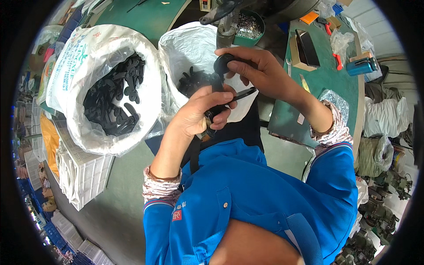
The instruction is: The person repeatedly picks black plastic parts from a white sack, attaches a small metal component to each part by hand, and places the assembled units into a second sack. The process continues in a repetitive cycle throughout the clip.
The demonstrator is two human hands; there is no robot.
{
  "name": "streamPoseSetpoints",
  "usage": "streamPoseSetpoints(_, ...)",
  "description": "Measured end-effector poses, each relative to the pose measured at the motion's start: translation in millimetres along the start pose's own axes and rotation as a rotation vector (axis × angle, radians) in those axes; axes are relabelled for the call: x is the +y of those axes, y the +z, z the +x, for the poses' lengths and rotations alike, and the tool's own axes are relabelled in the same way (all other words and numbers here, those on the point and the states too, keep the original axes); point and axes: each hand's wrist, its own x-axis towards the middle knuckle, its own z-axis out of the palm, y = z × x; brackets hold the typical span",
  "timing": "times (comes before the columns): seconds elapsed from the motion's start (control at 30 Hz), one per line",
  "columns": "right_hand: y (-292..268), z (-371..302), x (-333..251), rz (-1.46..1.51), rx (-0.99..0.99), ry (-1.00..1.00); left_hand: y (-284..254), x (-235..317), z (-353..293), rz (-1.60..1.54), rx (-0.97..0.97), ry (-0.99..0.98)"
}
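Note:
My left hand [198,108] is closed round black plastic lever-like parts [216,110]; a slim curved end [245,93] sticks out to the right past its fingers. Between the thumb and fingers of my right hand [260,70] is a round black disc-ended part [223,63], held up just beyond the left hand. Whether the pieces in both hands touch is hard to make out. Below and behind them gapes a white sack [181,42] with black parts [191,80] inside. A metal machine post [226,33] stands just past my right fingertips.
To the left, a large white sack [148,48] holds many black plastic parts [117,95], beside a white plastic crate [95,176]. A green bin of small metal pieces [250,27] sits by the machine. The green bench [282,117] carries a phone on a cardboard box [304,51] and a blue bottle [361,66].

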Motion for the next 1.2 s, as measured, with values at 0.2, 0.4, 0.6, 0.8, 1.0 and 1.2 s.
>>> streamPoseSetpoints(0.2, -15, 8, -8, 0.099, 0.17, -0.042, -14, -6, -10, 0.062, 0.027, 0.046)
streamPoseSetpoints(0.4, -47, 65, -29, 0.278, 0.336, -0.002, -15, -2, -3, 0.128, 0.149, 0.416)
streamPoseSetpoints(0.6, -64, 86, -40, 0.27, 0.132, 0.332, -8, 11, 7, 0.056, 0.216, 0.558)
streamPoseSetpoints(0.8, -23, 34, -1, 0.314, 0.168, 0.234, -12, 13, 12, -0.083, 0.317, 0.619)
streamPoseSetpoints(1.0, 59, -37, 52, 0.263, 0.075, 0.14, -31, 13, 23, -0.248, 0.324, 0.658)
streamPoseSetpoints(1.2, 90, -55, 54, 1.018, 0.073, 0.538, -30, 8, 31, -0.25, 0.387, 0.726)
